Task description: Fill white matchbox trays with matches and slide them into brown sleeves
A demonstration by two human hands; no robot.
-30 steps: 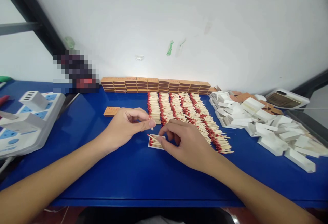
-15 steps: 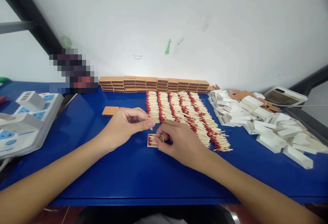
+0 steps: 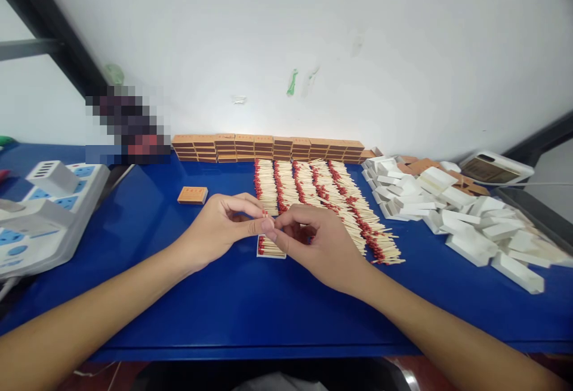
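Observation:
Thumb and fingertips of my left hand [image 3: 224,224] pinch a few red-headed matches [image 3: 265,214] upright. My right hand [image 3: 316,233] is closed, its thumb and forefinger meeting my left fingertips. What lies between those right fingertips is hidden. Just beneath both hands, a small white matchbox tray [image 3: 271,255] rests on the table, holding several matches with their red heads to the left. Rows of loose matches [image 3: 305,182] lie behind and to the right of my hands, partly covered by my right hand.
Closed orange matchboxes [image 3: 268,147] are stacked along the wall, and a single matchbox [image 3: 192,195] lies left of the rows. White empty trays [image 3: 474,224] are heaped at right beside a phone [image 3: 496,167]. A power strip [image 3: 67,230] with plugs occupies the left of the blue table [image 3: 250,313].
My right hand has risen from the tray to my left fingertips, uncovering more of the matches in the tray. My left hand has come slightly down and right, still pinching its matches.

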